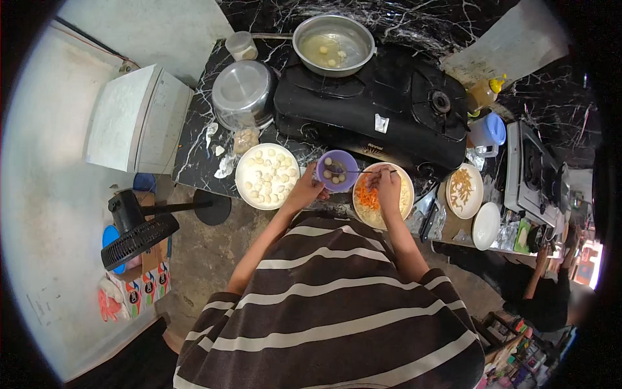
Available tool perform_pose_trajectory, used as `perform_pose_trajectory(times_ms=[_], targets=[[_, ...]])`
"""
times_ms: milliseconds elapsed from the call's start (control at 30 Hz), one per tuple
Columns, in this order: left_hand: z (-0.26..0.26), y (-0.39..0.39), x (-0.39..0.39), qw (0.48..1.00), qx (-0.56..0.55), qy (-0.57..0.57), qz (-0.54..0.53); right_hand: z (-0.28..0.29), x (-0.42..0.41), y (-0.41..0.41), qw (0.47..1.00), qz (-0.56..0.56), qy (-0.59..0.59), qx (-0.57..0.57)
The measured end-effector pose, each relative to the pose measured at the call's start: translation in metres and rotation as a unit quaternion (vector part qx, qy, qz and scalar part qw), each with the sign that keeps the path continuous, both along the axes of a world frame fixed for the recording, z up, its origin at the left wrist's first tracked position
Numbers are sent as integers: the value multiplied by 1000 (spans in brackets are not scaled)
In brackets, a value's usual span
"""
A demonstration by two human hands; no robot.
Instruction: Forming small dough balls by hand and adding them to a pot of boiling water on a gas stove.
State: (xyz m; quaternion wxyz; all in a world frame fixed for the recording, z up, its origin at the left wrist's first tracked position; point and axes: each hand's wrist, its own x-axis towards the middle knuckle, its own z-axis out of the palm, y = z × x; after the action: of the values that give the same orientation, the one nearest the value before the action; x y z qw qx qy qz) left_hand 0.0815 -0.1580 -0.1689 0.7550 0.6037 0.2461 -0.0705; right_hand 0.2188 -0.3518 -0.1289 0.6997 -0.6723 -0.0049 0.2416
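Observation:
My left hand [303, 192] grips the near left side of a small purple bowl [354, 160]. Several pale round balls [328, 174] sit in it. My right hand [388, 189] holds a thin-handled utensil [360, 171] whose end reaches into the purple bowl; that end is too small to name. Under the right hand stands a white bowl [411, 197] with shredded carrot [367, 197] and other pale shredded food, partly covered by the hand. Left of the purple bowl is a white plate [238, 181] spread with several pale dough-like balls [276, 170].
Behind is a black two-burner gas stove [340, 114] with a metal basin [365, 61] holding liquid and balls. An upturned metal pot [241, 87] stands left. At right lie a black-handled knife [428, 221] and a plate of brownish strips [478, 187]. Another person [544, 296] stands far right.

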Motion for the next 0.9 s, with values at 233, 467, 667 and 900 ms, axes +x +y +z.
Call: perform_pose_trajectory(times_ms=[233,467,667,900], targets=[[-15,2,-3,1000,-19,-9,14,21,-2,-5,1000,22,3,1],[-19,4,-3,1000,-17,-8,1,62,-11,-1,935,139,-282,-166],[-8,1,0,999,-42,-5,22,43,-11,4,889,166,-372,-207],[-22,3,-2,998,-51,-27,5,1,-5,-3,987,55,-98,-113]])
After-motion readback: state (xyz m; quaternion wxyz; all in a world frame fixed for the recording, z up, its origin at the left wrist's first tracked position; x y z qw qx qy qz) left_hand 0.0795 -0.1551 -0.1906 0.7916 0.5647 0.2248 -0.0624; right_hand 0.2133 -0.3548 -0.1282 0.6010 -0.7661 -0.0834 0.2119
